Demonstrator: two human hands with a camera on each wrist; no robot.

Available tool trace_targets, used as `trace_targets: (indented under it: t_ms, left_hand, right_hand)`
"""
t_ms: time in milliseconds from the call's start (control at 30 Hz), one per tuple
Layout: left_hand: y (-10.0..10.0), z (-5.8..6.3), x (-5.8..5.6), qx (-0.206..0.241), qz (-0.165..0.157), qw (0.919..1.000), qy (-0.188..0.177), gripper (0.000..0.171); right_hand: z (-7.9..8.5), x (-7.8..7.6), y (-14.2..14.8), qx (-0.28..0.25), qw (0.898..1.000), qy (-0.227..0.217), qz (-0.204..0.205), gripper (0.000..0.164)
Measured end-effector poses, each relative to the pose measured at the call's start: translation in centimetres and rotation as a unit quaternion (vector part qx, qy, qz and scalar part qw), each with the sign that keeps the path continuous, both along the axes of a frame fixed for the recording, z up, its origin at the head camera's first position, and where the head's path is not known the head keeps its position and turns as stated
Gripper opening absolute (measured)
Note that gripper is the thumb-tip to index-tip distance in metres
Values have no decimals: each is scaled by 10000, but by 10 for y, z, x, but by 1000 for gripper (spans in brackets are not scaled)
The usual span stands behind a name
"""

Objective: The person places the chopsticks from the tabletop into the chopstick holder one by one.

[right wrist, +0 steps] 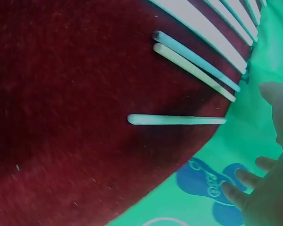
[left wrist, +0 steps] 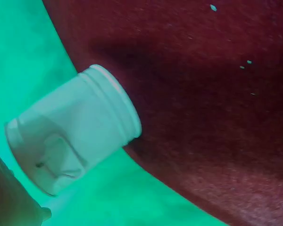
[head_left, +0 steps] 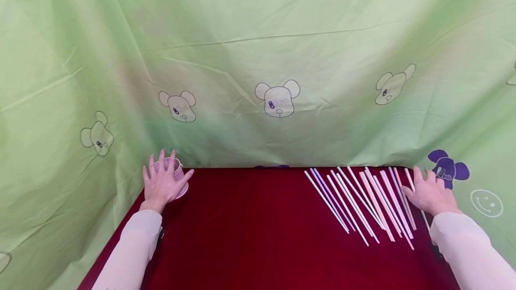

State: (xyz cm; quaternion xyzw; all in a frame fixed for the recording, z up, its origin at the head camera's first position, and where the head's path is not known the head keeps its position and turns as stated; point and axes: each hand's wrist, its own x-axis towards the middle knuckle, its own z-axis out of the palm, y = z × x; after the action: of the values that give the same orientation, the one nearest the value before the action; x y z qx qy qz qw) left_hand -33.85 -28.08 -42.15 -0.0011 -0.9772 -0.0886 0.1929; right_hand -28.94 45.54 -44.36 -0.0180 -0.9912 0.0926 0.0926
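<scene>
My left hand (head_left: 161,185) is spread with straight fingers in front of a small pale cup (head_left: 183,190) at the table's far left corner. In the left wrist view the whole cup (left wrist: 78,127) shows, pale with a ridged band at one end; only a blurred edge of the hand appears. Whether the hand touches the cup, I cannot tell. At the far right, my right hand (head_left: 433,194) has its fingers extended beside several thin pastel sticks (head_left: 364,205) that look like straws. In the right wrist view its fingers (right wrist: 247,181) hold nothing, apart from the nearest stick (right wrist: 177,120).
A dark red cloth (head_left: 250,232) covers the table. Green fabric (head_left: 225,66) with bear-head prints hangs behind it and at both sides. The sticks lie side by side, mostly slanting, along the right part of the far edge.
</scene>
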Motion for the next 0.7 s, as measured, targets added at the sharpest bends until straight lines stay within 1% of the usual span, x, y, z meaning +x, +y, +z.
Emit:
trace_targets:
  t_ms: [67, 233, 333, 433, 500, 567, 633, 700]
  left_hand:
    - [-5, -2, 1, 171, 58, 9998, -47, 95]
    - [-12, -8, 3, 575, 235, 9981, -34, 100]
    - [-12, -12, 2, 900, 331, 9954, -16, 105]
    - [-11, -15, 0, 1319, 449, 9902, 38, 110]
    - [-11, -17, -1, 1662, 546, 9845, 120, 113]
    - [-10, -19, -1, 2055, 630, 9763, 240, 116]
    - [-9, -22, -1, 2430, 707, 9668, 345, 118]
    - [-8, -24, -1, 2820, 820, 9547, 483, 121]
  right_hand:
    - [-4, 0, 4, -190, 9997, -172, -40, 92]
    - [-12, -2, 14, -602, 9968, -498, -186, 99]
    - [-15, -3, 19, -832, 9948, -528, -243, 99]
    - [-16, -4, 23, -1078, 9928, -429, -291, 94]
    - [-17, -5, 25, -1228, 9912, -333, -365, 88]
    - [-18, -5, 25, -1366, 9893, -234, -453, 81]
    - [-20, -5, 25, -1493, 9873, -172, -510, 76]
    - [-22, -5, 25, -1566, 9859, -113, -570, 73]
